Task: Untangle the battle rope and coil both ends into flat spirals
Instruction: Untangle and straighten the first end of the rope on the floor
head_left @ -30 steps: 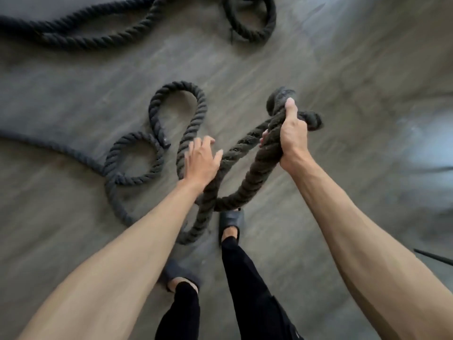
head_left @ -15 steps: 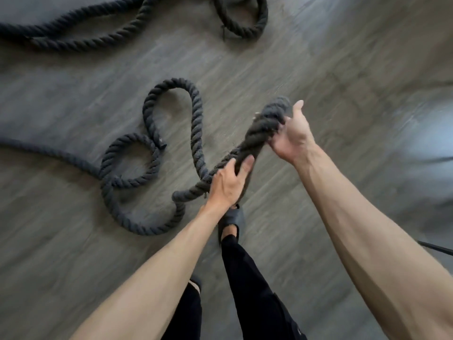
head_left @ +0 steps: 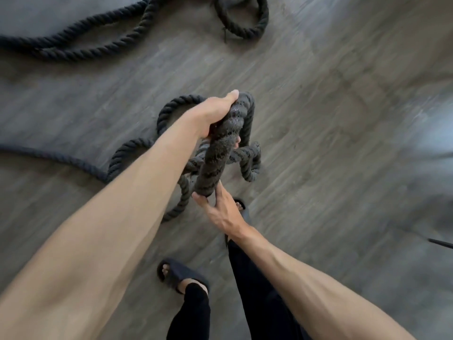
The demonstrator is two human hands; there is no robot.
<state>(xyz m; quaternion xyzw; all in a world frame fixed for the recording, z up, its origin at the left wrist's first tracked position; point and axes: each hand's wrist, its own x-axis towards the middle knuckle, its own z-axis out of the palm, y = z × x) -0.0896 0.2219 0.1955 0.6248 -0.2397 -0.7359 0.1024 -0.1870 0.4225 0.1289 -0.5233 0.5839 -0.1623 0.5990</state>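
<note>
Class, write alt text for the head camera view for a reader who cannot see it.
A person's left hand grips a raised bend of thick dark rope while the right hand pinches it lower down. More of it lies looped on the grey wood floor.

The battle rope (head_left: 215, 153) is charcoal black with a twisted-strand pattern — the floor (head_left: 343, 119) grey wood grain; at six o'clock, black trousers (head_left: 255, 278) and dark slides (head_left: 180, 271).

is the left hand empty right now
No, the left hand grips the top bend of the rope, holding it up off the floor.
</note>
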